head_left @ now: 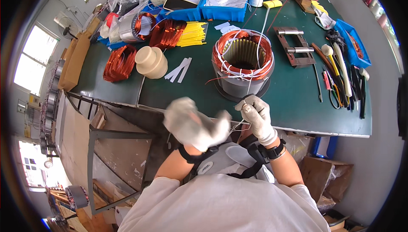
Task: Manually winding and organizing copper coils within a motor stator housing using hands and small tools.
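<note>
A grey motor stator [241, 88] stands at the table's front edge, its bore lined with yellowish slots. Copper windings [265, 49] ring its top, bound with white cord. My right hand [258, 119], in a white glove, is just in front of the stator, its fingers pinched on a thin white cord [233, 128]. Loose loops of this cord hang between my hands. My left hand [196, 123], also gloved, is to the left of the right one, smeared by motion. Its thumb stands apart from the palm, but whether it holds any cord is unclear.
On the green table [193, 94] lie white strips [178, 69], a cream stepped cylinder [151, 62], copper coils [120, 63] and yellow strips [192, 33]. Blue bins [224, 12] line the back. A metal frame [294, 47] and several hand tools [335, 74] occupy the right side.
</note>
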Available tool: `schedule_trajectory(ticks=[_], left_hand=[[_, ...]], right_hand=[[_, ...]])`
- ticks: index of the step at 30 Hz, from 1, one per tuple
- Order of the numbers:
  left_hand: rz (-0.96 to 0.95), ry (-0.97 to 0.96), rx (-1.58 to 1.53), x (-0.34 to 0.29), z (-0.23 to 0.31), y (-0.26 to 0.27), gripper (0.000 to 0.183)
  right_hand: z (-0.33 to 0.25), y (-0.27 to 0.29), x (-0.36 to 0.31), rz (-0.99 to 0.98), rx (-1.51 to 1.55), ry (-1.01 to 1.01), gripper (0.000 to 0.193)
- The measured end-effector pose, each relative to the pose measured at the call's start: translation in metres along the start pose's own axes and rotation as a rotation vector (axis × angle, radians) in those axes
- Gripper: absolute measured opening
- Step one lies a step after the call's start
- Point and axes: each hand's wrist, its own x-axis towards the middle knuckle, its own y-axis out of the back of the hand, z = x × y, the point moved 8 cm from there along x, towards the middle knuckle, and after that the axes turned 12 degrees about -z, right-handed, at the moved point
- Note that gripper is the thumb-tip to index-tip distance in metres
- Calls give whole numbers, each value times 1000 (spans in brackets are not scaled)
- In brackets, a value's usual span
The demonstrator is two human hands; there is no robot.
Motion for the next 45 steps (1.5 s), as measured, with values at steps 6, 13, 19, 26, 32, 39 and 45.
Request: schedule_trajectory(ticks=[6, 13, 19, 26, 32, 39, 45], left_hand=[[-752, -242, -236, 49, 45, -98, 48], [-821, 46, -300, 35, -36, -104, 37], [-788, 15, -333, 31, -42, -111, 34], [-778, 30, -351, 34, -54, -109, 19], [-799, -50, -308, 34, -56, -109, 12], [-694, 15, -285, 31, -60, -108, 40], [-612, 104, -316, 29, -66, -109, 42]], right_hand=[[23, 10, -15, 303, 171, -8, 26], [-52, 8, -16, 5, 493, 127, 32], [-92, 29, -5, 116, 364, 74, 35], [-103, 97, -29, 605, -1047, -261, 22], [-113, 38, -19, 450, -1146, 74, 47], [-112, 13, 16, 271, -1183, 317, 30], [-118, 23, 36, -198, -1063, 148, 38]])
